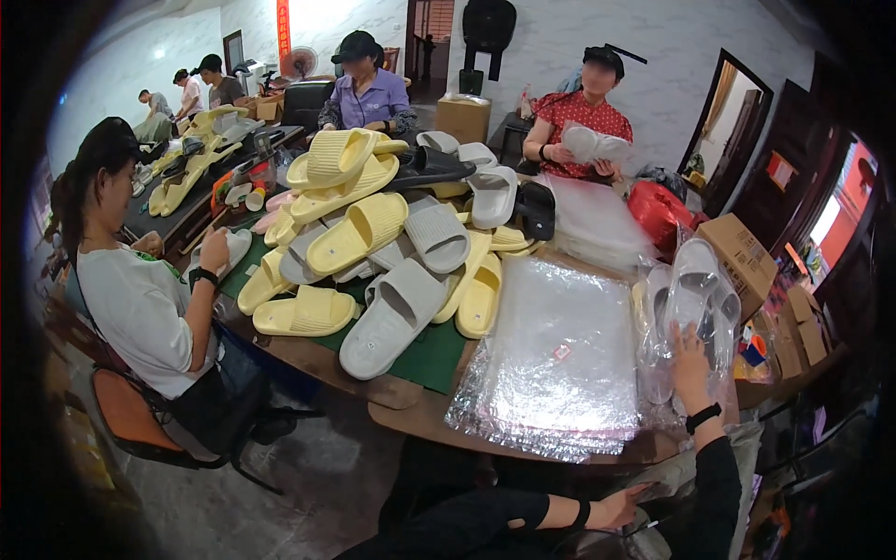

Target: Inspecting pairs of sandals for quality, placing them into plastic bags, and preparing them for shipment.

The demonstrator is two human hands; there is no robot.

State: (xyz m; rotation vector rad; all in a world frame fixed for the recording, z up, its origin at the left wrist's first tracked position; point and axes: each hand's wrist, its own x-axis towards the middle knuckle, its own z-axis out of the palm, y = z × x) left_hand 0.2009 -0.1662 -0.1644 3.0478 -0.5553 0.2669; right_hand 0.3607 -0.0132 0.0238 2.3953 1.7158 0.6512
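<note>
At the right of the table, my right hand lies with fingers spread on a stack of grey slippers in clear bags. Lower down, below the table edge, my left hand is beside a greyish plastic sheet or bag; its forefinger looks stretched out, and the other fingers are partly hidden. Left of my right hand lies a flat stack of clear plastic bags with a small red-and-white label. A big heap of loose slippers, yellow, grey and black, covers the table's middle.
At the left a seated person handles a grey slipper. Across the table sit one person in purple and another in red holding pale slippers. Cardboard boxes and a red plastic bag stand at the right.
</note>
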